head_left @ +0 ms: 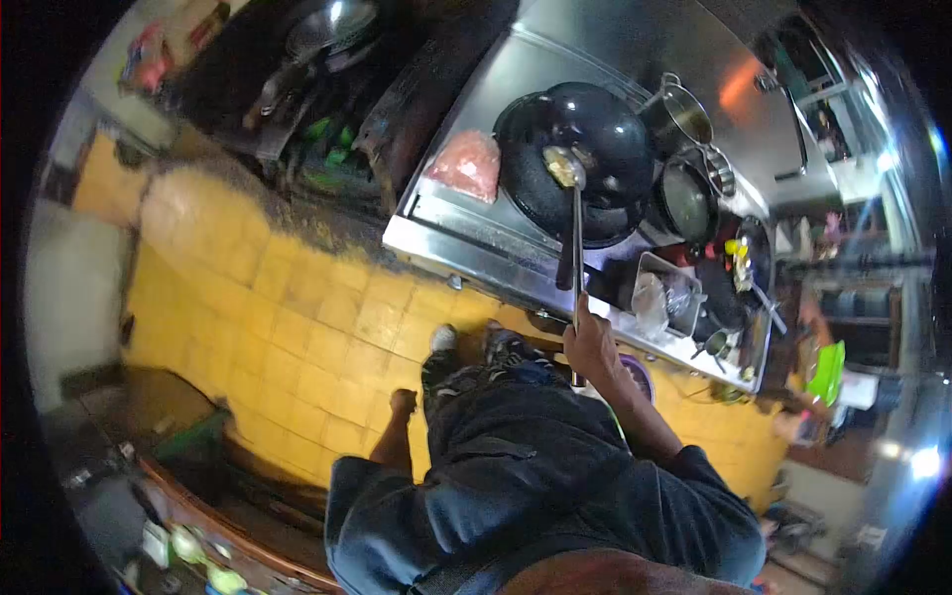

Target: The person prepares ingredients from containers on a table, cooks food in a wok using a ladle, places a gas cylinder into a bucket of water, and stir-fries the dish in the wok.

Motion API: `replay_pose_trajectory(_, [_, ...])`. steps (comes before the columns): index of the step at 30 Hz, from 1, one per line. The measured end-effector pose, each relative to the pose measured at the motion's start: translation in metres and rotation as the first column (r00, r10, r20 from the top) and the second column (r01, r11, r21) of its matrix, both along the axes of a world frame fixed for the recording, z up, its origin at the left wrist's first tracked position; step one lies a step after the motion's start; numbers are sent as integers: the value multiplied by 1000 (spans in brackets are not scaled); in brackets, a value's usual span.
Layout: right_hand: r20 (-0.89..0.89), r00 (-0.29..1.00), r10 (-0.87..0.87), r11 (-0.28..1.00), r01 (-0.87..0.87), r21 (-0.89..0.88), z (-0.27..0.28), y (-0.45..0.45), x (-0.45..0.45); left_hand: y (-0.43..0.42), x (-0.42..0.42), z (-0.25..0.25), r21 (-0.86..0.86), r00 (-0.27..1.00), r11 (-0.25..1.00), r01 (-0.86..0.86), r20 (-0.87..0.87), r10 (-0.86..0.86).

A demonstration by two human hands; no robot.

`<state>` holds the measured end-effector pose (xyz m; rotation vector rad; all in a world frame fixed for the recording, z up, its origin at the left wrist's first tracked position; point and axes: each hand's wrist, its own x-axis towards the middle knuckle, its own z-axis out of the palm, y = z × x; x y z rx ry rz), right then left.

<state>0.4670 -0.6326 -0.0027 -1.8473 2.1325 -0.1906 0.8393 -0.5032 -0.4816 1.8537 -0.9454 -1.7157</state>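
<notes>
My right hand is closed around the long metal handle of a wok ladle. The ladle's bowl end reaches into a large black wok on the steel stove. Pale yellowish food lies at the ladle's bowl; its kind is too small to tell. The wok's own dark handle points toward me, beside the ladle. My left hand hangs low at my side over the yellow floor, fingers curled in, with nothing visible in it. A clear bag of pink contents sits on the steel top left of the wok.
Right of the wok stand a steel pot, a dark pan and a clear plastic tub holding bags. Another pan with yellow pieces lies farther right. The stove's front edge runs before me. A purple-rimmed container is below my right forearm.
</notes>
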Motion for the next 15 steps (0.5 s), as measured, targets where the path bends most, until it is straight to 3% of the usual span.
replay_pose_trajectory(1, [27, 999, -37, 999, 38, -24, 0, 0, 1, -22, 11, 54, 365, 949, 915, 174, 185, -254])
replay_pose_trajectory(5, [116, 993, -35, 999, 33, 22, 21, -5, 4, -44, 5, 120, 304, 979, 942, -145, 182, 92])
replay_pose_trajectory(6, [71, 996, 59, 996, -54, -68, 24, -5, 3, -54, -1, 121, 287, 970, 942, -173, 217, 112])
replay_pose_trajectory(7, [169, 986, -7, 1000, 3, 23, 25, -8, -1, -67, -5, 122, 333, 979, 930, -153, 180, 96])
replay_pose_trajectory(9, [263, 960, -93, 992, 66, 110, 29, -14, -11, -94, -28, 134, 220, 968, 975, 15, 242, -69])
replay_pose_trajectory(10, [184, 980, -69, 987, 40, 156, 35, -18, -17, -113, -33, 103, 117, 883, 920, 373, 259, -391])
replay_pose_trajectory(11, [107, 994, -38, 979, 15, 205, 44, -22, -22, -131, -36, 74, 31, 688, 730, 683, 309, -657])
replay_pose_trajectory(12, [104, 995, -14, 977, -8, 211, 67, -25, -24, -135, -73, 134, -16, 995, 999, 29, -92, -30])
replay_pose_trajectory(13, [171, 981, -89, 979, 55, 197, 79, -28, -29, -154, -73, 103, 205, 769, 977, -61, -614, 177])
replay_pose_trajectory(14, [170, 983, -73, 979, 39, 198, 75, -30, -36, -164, -115, 168, -27, 991, 994, 103, -88, -105])
replay_pose_trajectory(15, [168, 984, -56, 980, 22, 200, 69, -31, -43, -177, -128, 176, -49, 970, 984, 171, -168, -177])
